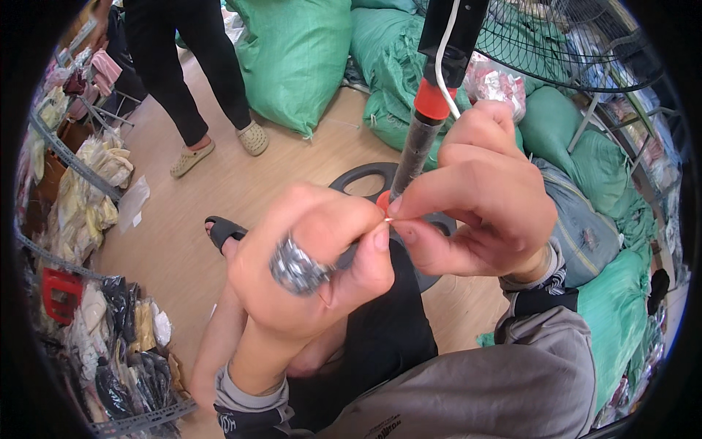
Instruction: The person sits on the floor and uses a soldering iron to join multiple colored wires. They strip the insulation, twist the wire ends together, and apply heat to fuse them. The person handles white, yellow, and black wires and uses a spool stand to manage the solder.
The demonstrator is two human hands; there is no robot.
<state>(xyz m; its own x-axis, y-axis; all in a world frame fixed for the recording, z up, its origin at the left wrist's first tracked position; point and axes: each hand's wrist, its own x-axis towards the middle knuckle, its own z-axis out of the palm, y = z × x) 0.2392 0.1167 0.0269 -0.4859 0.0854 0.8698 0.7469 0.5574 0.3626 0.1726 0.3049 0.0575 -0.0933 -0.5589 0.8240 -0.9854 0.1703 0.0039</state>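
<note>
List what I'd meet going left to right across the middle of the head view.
Plastic-wrapped goods on the rack, black sandal, left hand, tiny white piece between the fingertips, right hand, grey-blue sack.

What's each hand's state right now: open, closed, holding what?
Left hand: closed, pinching a white bit; a silver piece shows on it.
Right hand: closed, finger and thumb pinching at the same white bit.
</note>
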